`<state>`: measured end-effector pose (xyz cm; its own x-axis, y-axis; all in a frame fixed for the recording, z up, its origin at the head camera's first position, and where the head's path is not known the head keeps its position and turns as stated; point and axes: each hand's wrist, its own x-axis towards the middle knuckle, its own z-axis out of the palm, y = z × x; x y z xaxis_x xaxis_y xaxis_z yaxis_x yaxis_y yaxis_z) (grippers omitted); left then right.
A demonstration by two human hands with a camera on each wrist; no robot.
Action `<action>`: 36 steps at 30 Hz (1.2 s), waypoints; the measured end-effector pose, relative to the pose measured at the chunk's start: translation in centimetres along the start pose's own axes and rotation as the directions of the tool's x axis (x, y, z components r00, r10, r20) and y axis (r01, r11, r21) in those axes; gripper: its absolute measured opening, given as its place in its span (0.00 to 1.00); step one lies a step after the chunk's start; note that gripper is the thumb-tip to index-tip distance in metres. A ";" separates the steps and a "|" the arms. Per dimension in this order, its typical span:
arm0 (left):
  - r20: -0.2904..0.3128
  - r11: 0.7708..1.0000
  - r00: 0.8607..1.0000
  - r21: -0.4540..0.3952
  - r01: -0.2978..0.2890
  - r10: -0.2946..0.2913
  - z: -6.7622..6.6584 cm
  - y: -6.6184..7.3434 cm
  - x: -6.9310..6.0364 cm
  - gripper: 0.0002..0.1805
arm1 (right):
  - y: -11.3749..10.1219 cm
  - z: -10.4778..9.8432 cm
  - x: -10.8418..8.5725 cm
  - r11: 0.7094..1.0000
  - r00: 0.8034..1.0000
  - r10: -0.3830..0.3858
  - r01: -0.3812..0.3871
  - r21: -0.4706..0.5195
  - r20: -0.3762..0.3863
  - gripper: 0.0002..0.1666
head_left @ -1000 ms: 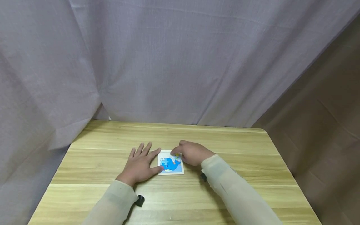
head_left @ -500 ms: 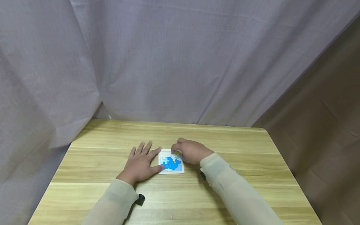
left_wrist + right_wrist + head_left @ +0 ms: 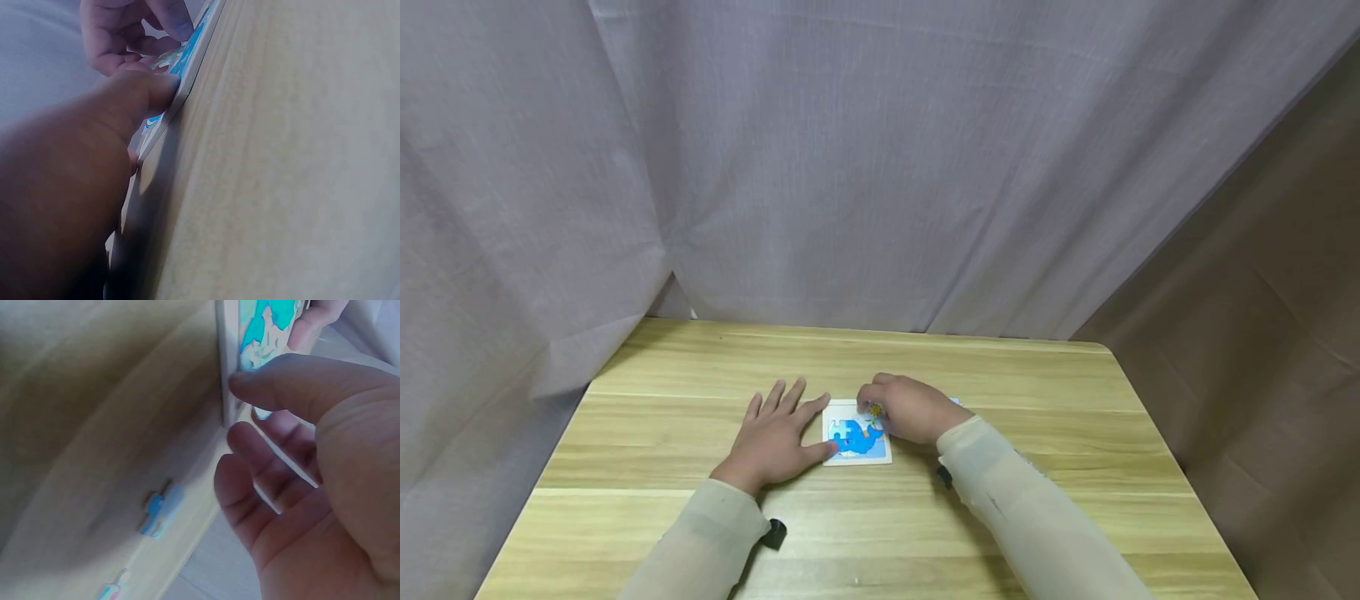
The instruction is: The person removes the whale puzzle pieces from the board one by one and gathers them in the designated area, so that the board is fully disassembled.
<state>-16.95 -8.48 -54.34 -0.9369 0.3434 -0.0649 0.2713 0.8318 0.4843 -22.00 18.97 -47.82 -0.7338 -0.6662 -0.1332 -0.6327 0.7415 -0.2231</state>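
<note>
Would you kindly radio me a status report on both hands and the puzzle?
Left hand spread, thumb on puzzle. Right hand at its far right corner, grip unclear. Puzzle on table, that corner hidden in head view. Two loose pieces nearby.

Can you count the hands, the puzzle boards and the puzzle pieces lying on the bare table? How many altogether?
Hands, left hand and right hand: 2
Puzzle board: 1
Pieces on the table, a blue piece and a cut-off piece: 2
Total: 5
</note>
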 end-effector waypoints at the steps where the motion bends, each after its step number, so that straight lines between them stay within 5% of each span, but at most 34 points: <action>1: -0.001 1.000 1.000 -0.001 -0.001 0.001 0.0 0.0 0.0 0.46 | 0.1 0.2 0.0 1.000 1.000 -0.011 0.011 0.005 -0.010 0.22; 28: 0.003 1.000 1.000 0.000 -0.003 0.003 -0.2 0.1 -0.1 0.46 | 0.9 1.9 -1.0 0.988 0.990 -0.065 0.082 0.133 -0.125 0.25; 36: 0.005 1.000 1.000 0.002 0.002 -0.002 -0.1 0.1 0.0 0.47 | 1.1 2.4 -1.0 0.982 0.981 -0.139 0.154 0.110 -0.133 0.26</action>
<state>-16.95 -8.42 -54.18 -0.9365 0.3436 -0.0704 0.2695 0.8336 0.4822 -21.37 20.20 -50.30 -0.6654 -0.7459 0.0289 -0.7068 0.6171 -0.3457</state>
